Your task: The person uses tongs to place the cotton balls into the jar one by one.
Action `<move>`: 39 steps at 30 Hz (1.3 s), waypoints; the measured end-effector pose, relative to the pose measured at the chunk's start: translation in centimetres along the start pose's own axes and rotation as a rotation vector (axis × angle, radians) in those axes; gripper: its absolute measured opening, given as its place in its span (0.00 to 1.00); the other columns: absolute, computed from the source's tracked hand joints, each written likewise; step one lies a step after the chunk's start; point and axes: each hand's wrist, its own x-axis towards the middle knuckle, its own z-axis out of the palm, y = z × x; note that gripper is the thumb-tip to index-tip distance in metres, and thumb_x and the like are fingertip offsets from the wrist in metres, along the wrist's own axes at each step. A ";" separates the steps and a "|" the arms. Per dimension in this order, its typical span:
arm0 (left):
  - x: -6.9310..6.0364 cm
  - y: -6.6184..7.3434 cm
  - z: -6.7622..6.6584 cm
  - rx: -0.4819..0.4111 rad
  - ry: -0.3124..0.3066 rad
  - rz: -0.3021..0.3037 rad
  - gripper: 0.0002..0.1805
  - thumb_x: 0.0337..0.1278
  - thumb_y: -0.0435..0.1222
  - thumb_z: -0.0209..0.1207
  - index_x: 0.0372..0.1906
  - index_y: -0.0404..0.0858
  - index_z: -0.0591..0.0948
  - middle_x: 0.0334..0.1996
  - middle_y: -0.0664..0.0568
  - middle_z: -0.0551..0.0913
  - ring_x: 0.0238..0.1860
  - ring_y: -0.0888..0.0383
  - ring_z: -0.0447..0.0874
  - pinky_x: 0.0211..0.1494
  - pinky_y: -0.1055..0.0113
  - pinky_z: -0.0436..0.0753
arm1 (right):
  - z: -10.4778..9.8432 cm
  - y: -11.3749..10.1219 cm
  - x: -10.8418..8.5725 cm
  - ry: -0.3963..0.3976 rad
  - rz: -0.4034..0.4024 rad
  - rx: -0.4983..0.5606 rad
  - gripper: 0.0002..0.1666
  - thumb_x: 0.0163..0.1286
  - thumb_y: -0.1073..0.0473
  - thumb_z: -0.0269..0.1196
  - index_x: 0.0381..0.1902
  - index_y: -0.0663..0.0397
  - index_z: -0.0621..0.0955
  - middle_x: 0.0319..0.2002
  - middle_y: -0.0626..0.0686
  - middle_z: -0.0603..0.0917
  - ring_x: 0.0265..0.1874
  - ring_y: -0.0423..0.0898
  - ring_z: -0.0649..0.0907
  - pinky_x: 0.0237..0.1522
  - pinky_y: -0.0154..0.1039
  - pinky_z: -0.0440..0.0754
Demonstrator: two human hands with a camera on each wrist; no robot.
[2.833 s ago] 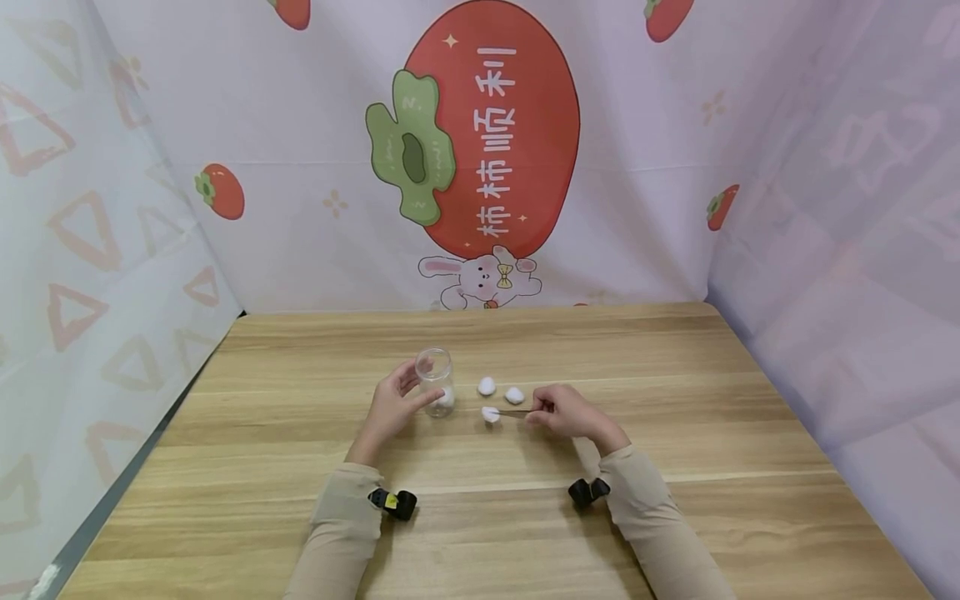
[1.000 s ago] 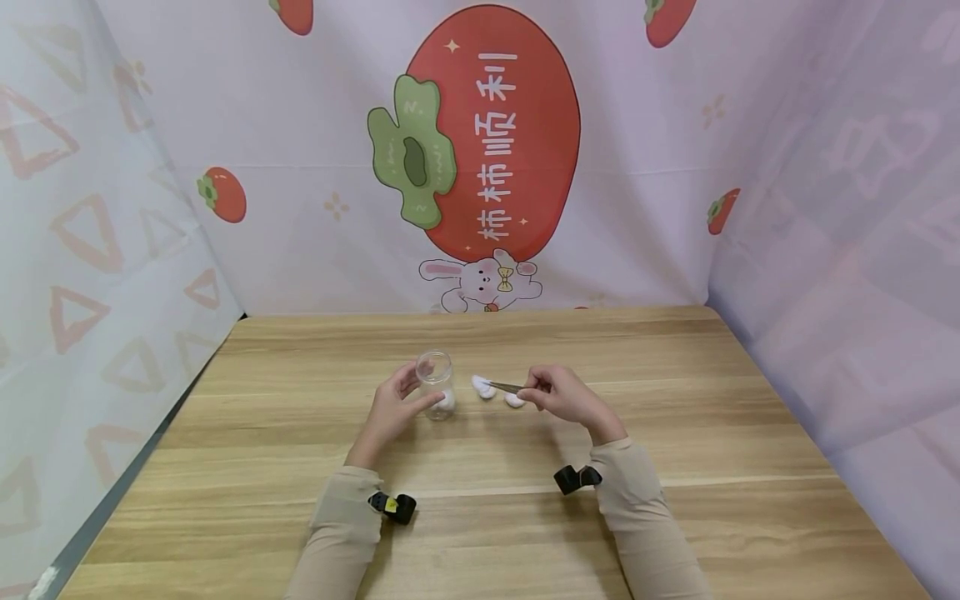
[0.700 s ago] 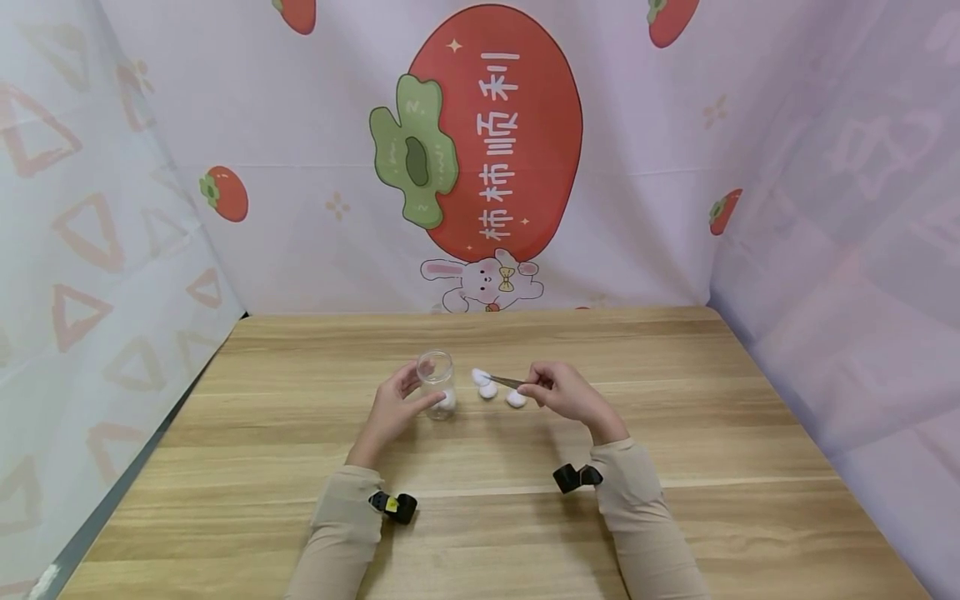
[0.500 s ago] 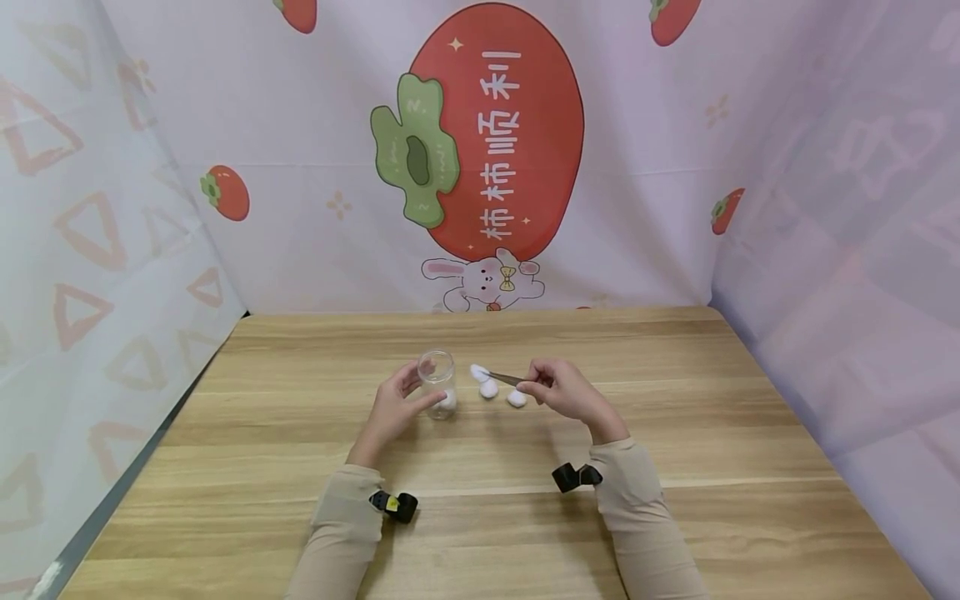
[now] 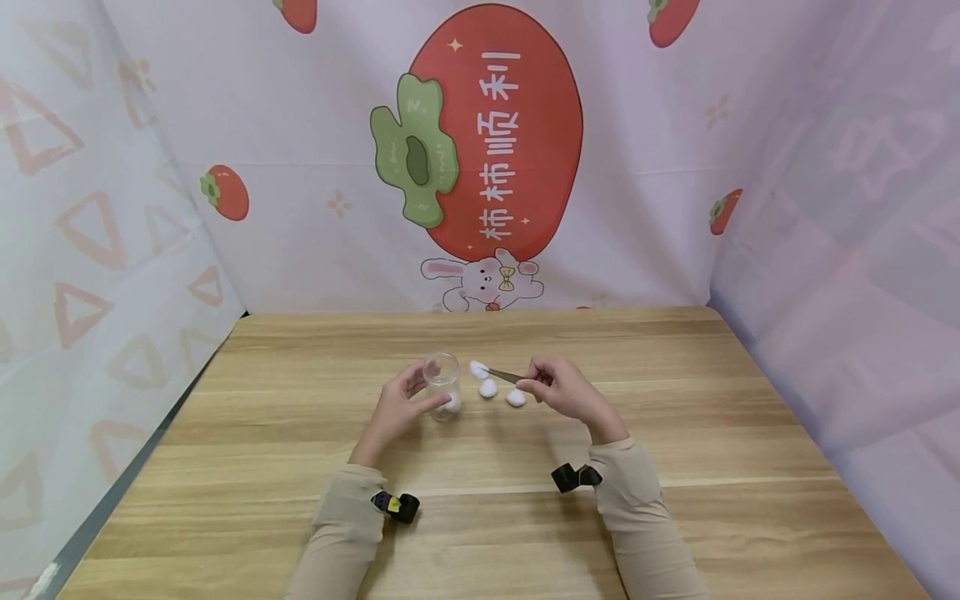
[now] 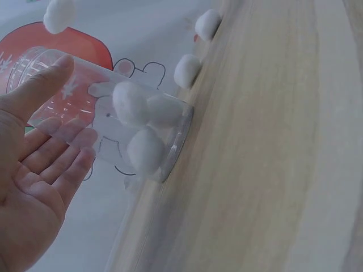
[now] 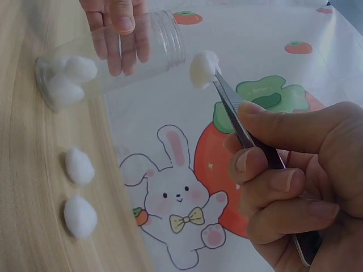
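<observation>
A clear, lidless jar (image 5: 442, 379) stands upright on the table with several cotton balls (image 6: 146, 150) at its bottom. My left hand (image 5: 402, 404) holds it from the left, thumb on the near side and fingers round the far side. In my right hand (image 5: 564, 390) I grip metal tweezers (image 7: 235, 107). Their tips pinch a cotton ball (image 7: 204, 69), raised to about the height of the jar's mouth and just to its right, apart from the rim. Two loose cotton balls, a nearer-to-jar one (image 5: 488, 388) and a right one (image 5: 516, 397), lie on the table below the tweezers.
The wooden table (image 5: 480, 533) reaches back to a printed cloth (image 5: 322, 242) with a persimmon and a rabbit. More cloth hangs along both sides. Each wrist bears a small black camera, a left one (image 5: 405, 507) and a right one (image 5: 567, 477).
The tweezers have carried the pinched cotton ball up off the table and slightly left, past the loose ones. In the last half second my left hand has shifted the jar slightly right.
</observation>
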 end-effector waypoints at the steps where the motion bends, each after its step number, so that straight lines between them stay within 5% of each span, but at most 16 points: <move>1: 0.0 0.0 0.1 0.000 -0.006 0.002 0.37 0.47 0.35 0.71 0.65 0.33 0.70 0.63 0.37 0.76 0.66 0.43 0.74 0.72 0.55 0.74 | 0.0 0.0 0.0 0.001 -0.001 0.001 0.13 0.65 0.62 0.64 0.24 0.62 0.76 0.18 0.53 0.76 0.15 0.32 0.68 0.16 0.25 0.64; 39: -0.4 0.7 1.5 -0.030 -0.035 -0.004 0.36 0.48 0.32 0.70 0.65 0.33 0.70 0.62 0.36 0.77 0.65 0.42 0.75 0.72 0.53 0.75 | 2.4 -1.4 0.5 0.086 -0.061 0.027 0.11 0.64 0.63 0.65 0.24 0.63 0.77 0.18 0.49 0.74 0.16 0.32 0.66 0.16 0.24 0.61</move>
